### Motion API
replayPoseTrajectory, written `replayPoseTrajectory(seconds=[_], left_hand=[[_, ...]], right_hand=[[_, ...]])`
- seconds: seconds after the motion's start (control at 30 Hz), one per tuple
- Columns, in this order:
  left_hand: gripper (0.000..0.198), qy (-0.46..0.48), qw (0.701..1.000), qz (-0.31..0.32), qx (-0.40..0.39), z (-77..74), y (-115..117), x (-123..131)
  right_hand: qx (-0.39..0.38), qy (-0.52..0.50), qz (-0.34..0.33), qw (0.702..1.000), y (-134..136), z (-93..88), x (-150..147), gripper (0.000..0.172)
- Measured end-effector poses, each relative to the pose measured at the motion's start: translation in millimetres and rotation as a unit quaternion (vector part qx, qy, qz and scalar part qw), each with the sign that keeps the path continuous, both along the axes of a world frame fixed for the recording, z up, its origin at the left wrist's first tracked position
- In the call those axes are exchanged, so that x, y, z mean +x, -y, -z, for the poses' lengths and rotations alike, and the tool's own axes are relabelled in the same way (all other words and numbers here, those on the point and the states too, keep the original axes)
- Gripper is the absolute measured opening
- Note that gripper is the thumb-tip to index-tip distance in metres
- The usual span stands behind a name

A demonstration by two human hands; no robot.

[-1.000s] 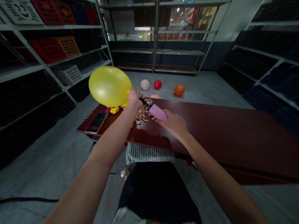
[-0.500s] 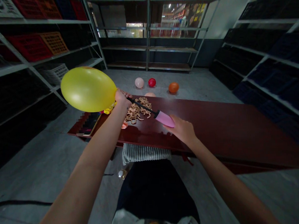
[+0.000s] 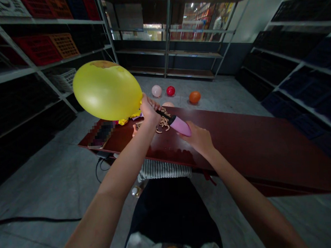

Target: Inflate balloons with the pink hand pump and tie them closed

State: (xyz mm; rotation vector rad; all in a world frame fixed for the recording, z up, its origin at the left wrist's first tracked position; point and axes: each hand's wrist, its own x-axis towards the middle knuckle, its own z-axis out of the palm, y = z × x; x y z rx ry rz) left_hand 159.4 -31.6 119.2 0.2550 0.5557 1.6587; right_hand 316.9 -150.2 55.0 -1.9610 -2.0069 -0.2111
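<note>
A large inflated yellow balloon (image 3: 107, 92) hovers over the table's left part, with a brownish patch on its top. Its neck is pinched in my left hand (image 3: 150, 109), at the front end of a balloon pump (image 3: 181, 126). The pump has a pink barrel and a black shaft; part of the shaft is hidden behind my left hand. My right hand (image 3: 199, 137) is wrapped round the pink barrel. Below the hands lie several beige curled pieces (image 3: 162, 123), partly covered by my left hand. Uninflated yellow balloons (image 3: 123, 121) lie under the big balloon.
The dark red table (image 3: 238, 135) stretches to the right. On its left end is a phone-like dark slab (image 3: 102, 134), partly blurred out. A white balloon (image 3: 156, 90), a red balloon (image 3: 170, 90) and an orange balloon (image 3: 194, 97) rest on the floor beyond. Shelves (image 3: 189, 56) stand around.
My hands have come closer together, and less of the pump's black shaft shows between them. The yellow balloon looks somewhat bigger and has shifted right. The view has turned slightly.
</note>
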Motion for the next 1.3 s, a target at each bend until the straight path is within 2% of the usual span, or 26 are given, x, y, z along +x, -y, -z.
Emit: replayPoseTrajectory(seconds=[0.1, 0.2, 0.5, 0.67, 0.87, 1.07, 1.3], left_hand=[[0.052, 0.001, 1.0, 0.028, 0.005, 2.3, 9, 13], [0.051, 0.003, 0.999, 0.035, -0.005, 6.3, 10, 20], [0.046, 0.015, 0.998, 0.023, -0.051, 17.2, -4, 22], [0.045, 0.013, 0.998, 0.019, -0.051, 20.5, -13, 14], [0.047, 0.017, 0.998, 0.024, -0.049, 24.7, -21, -9], [0.043, 0.007, 0.999, 0.005, -0.041, 19.6, -24, -26], [0.047, -0.008, 1.0, -0.015, -0.017, 12.8, -13, -5]], right_hand=[[0.003, -0.001, 0.007, 1.0, -1, -9.4, -8, 0.052], [-0.004, 0.003, 0.014, 1.0, -1, -11.6, -8, 0.054], [0.001, 0.049, 0.027, 0.998, -1, 5.3, 1, 0.059], [-0.013, 0.067, 0.023, 0.997, 5, 12.8, 8, 0.061], [-0.006, 0.093, 0.005, 0.996, 18, 27.5, 31, 0.055], [0.005, 0.082, -0.017, 0.996, 28, 36.3, 58, 0.052], [-0.021, -0.01, -0.009, 1.0, 29, 40.5, 64, 0.047]])
